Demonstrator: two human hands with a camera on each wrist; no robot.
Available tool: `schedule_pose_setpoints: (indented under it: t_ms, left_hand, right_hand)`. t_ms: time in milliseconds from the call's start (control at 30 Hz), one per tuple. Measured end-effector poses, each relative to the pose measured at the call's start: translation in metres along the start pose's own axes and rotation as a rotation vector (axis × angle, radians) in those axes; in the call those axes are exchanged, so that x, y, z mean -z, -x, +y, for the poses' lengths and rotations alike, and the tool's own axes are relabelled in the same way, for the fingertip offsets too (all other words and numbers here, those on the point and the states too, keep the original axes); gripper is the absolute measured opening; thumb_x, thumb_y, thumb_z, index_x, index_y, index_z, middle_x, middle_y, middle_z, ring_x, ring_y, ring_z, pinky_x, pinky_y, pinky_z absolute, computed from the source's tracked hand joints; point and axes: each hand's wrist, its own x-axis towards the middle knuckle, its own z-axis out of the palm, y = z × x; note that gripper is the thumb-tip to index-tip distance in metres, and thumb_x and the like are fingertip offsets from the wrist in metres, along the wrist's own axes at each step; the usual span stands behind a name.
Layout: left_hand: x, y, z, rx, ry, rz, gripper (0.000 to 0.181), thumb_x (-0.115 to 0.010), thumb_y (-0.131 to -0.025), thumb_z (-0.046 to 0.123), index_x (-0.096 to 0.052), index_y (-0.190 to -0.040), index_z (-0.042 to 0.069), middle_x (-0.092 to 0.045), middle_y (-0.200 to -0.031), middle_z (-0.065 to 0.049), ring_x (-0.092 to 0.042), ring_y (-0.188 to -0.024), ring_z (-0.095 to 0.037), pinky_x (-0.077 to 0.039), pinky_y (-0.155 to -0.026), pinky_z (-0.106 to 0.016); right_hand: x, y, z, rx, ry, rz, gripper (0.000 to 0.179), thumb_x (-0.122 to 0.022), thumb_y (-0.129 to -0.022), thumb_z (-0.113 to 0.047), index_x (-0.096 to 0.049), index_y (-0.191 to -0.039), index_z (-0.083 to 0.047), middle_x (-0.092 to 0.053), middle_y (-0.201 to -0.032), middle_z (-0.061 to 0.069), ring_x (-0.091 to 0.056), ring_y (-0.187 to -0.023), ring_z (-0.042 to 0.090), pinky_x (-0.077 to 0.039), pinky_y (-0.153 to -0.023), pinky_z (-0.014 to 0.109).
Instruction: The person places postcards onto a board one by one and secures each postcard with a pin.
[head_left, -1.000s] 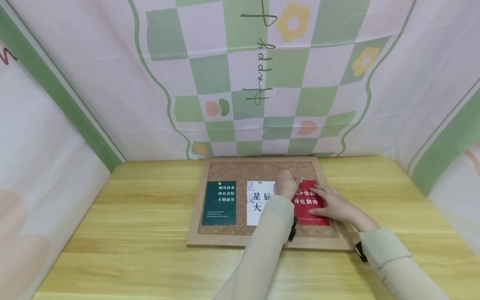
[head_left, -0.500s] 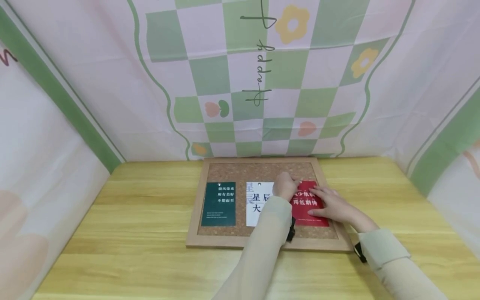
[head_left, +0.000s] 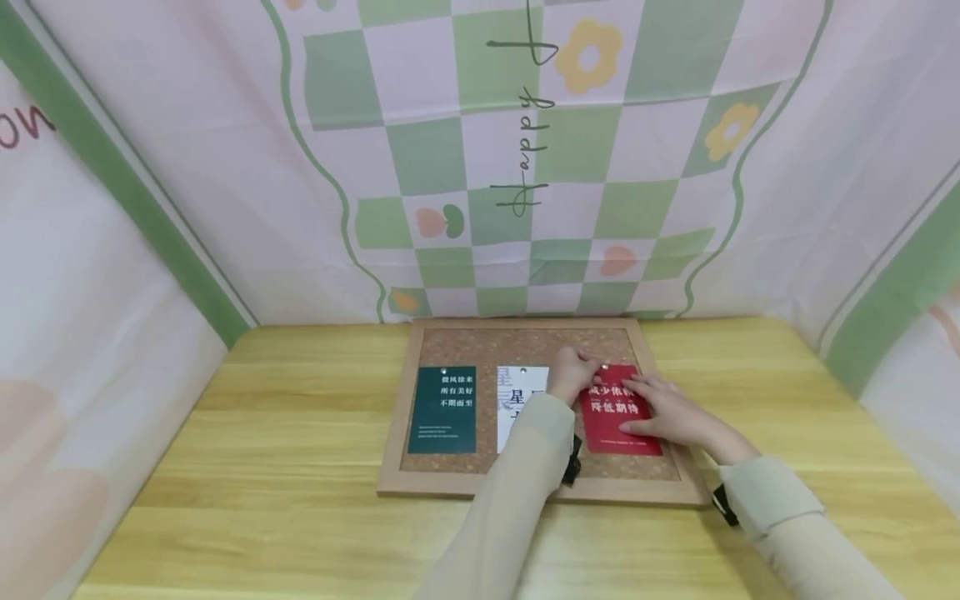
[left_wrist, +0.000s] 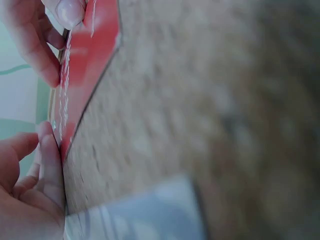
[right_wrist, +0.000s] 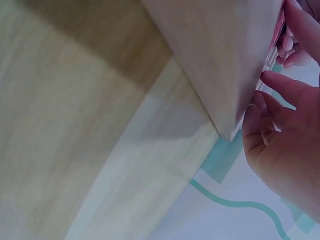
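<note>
A red card (head_left: 622, 429) with white characters lies on the right part of a cork board (head_left: 525, 342). A small pale pin (head_left: 604, 367) shows at its top edge. My left hand (head_left: 573, 375) is at the card's upper left corner, fingertips touching it; in the left wrist view, the thumb stands apart from the extended fingers (left_wrist: 50, 170). My right hand (head_left: 671, 410) rests on the card's right side with its fingers spread. A white card (head_left: 512, 400) is in the middle, partly hidden by my left arm. A dark green card (head_left: 444, 417) lies at left.
The board's wooden frame (head_left: 427, 484) lies on a yellow wood-grain table (head_left: 300, 417), its far edge against a checked fabric backdrop (head_left: 495, 167). Pins (head_left: 443, 371) show at the tops of the green and white cards. Fabric panels (head_left: 112, 250) stand on both sides.
My left hand has drawn slightly back from the top of the red card, and its wrist has shifted left. The pin and more of the card now show. My right hand stays in place.
</note>
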Motion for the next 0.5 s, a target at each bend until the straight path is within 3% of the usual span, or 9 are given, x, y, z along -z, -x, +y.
schedule_pose_setpoints:
  t_ms: [167,233,333,400,433,467,500]
  left_hand:
    - [0.005,-0.017,-0.008,0.002,0.103,-0.06,0.011,-0.057,-0.092,0.003,-0.065,-0.095,-0.004,-0.071,-0.08,-0.017,-0.07,-0.066,-0.022,-0.058,-0.058,-0.027]
    - [0.006,-0.038,-0.022,-0.043,0.119,-0.057,0.011,-0.056,-0.092,0.006,-0.064,-0.095,-0.002,-0.069,-0.076,-0.013,-0.069,-0.065,-0.021,-0.058,-0.058,-0.026]
    - [0.015,-0.06,-0.033,-0.118,0.064,-0.012,0.013,-0.057,-0.091,0.009,-0.066,-0.096,0.0,-0.069,-0.074,-0.012,-0.068,-0.063,-0.022,-0.058,-0.059,-0.028]
    - [0.024,-0.065,-0.032,-0.19,-0.041,0.067,0.016,-0.058,-0.09,0.014,-0.068,-0.096,0.003,-0.07,-0.074,-0.01,-0.068,-0.064,-0.021,-0.057,-0.062,-0.028]
    - [0.034,-0.06,-0.025,-0.174,-0.098,0.091,0.017,-0.058,-0.09,0.014,-0.069,-0.098,0.004,-0.072,-0.078,-0.01,-0.069,-0.068,-0.022,-0.057,-0.067,-0.03]
    - [0.038,-0.068,-0.03,-0.246,-0.126,0.134,0.018,-0.057,-0.09,0.019,-0.07,-0.094,0.008,-0.071,-0.074,-0.005,-0.067,-0.063,-0.017,-0.055,-0.064,-0.026]
    - [0.045,-0.067,-0.027,-0.262,-0.159,0.16,0.018,-0.057,-0.09,0.021,-0.07,-0.094,0.009,-0.071,-0.073,-0.004,-0.066,-0.062,-0.015,-0.054,-0.063,-0.025]
  right_hand:
    - [0.001,-0.001,0.0,0.004,0.011,-0.009,0.079,-0.074,-0.08,-0.033,-0.042,-0.136,0.012,-0.034,-0.14,0.04,-0.031,-0.125,0.059,-0.031,-0.1,0.071]
    - [0.001,-0.001,0.0,0.006,0.011,-0.015,0.079,-0.074,-0.08,-0.033,-0.042,-0.136,0.012,-0.034,-0.14,0.04,-0.031,-0.125,0.059,-0.031,-0.099,0.071]
    - [0.003,-0.002,0.001,0.006,0.007,-0.026,0.079,-0.075,-0.079,-0.032,-0.041,-0.135,0.012,-0.034,-0.139,0.04,-0.031,-0.125,0.059,-0.032,-0.099,0.071]
    - [0.005,-0.003,0.001,0.006,0.003,-0.033,0.077,-0.075,-0.079,-0.031,-0.042,-0.134,0.013,-0.034,-0.137,0.041,-0.032,-0.123,0.059,-0.033,-0.098,0.071]
    - [0.006,-0.003,0.001,0.009,0.0,-0.034,0.076,-0.074,-0.08,-0.03,-0.043,-0.134,0.013,-0.035,-0.136,0.041,-0.033,-0.123,0.059,-0.034,-0.097,0.071]
    - [0.007,-0.004,0.001,0.012,0.0,-0.036,0.075,-0.074,-0.08,-0.03,-0.043,-0.133,0.014,-0.036,-0.135,0.041,-0.035,-0.122,0.059,-0.034,-0.097,0.07]
    - [0.008,-0.005,0.001,0.015,0.0,-0.037,0.073,-0.073,-0.081,-0.029,-0.044,-0.132,0.014,-0.037,-0.134,0.041,-0.036,-0.121,0.059,-0.035,-0.097,0.07]
